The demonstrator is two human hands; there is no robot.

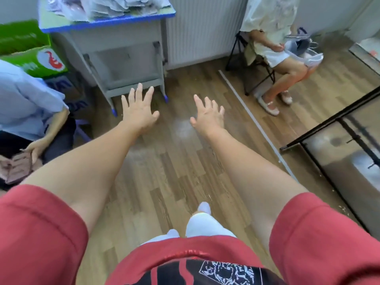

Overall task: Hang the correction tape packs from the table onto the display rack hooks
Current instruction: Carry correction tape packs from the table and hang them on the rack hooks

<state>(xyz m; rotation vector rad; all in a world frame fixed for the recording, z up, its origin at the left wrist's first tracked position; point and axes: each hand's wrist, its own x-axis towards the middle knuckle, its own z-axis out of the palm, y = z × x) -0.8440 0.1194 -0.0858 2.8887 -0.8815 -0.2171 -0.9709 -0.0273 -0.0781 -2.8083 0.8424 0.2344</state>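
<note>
At far left a green carton [35, 62] stands beside a seated person in a light blue shirt. Next to it is the desk [107, 22], blue-edged, with a heap of clear-wrapped items on top. They are blurred, but are judged to be the correction tape packs [115, 6], not yet picked up.

The left hand [139, 114] is stretched forward, palm down and fingers spread, holding nothing. It is just below the foot of the desk in the view and well short of the desk top. The right hand [207, 118] is held the same way over the bare floor [174, 161], also empty. Both are probably held out ready to reach for the packs.

Further right a second person sits on a folding chair [246, 58]. A black-framed panel [329, 124] fills the right edge. It cannot be identified as the rack, and no display rack hooks are visible.
</note>
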